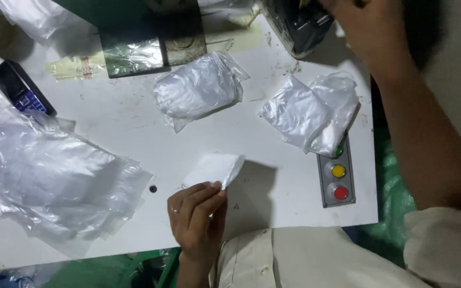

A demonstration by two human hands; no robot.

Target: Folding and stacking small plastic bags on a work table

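A small white piece point(215, 168) is held by the left hand point(197, 221) near the front edge of the white table point(134, 133). It is pinched at one corner between thumb and fingers, so the rest sticks up and away from the hand and can be seen well. The other fingers are curled in close.

The right hand point(372, 24) is raised high at the far right, by a dark machine point(297, 24). Its fingers are cut off by the top edge, so it cannot be told if they are wide or closed.

Two filled clear bags point(198, 88) point(310, 112) are laid in the middle, within easy reach. A big heap of loose plastic point(44, 176) is kept off to the left. A button box point(338, 178) with green, yellow and red buttons is set at the right edge, partly covered by one bag. A small dark device point(21, 88) is lying at the far left.
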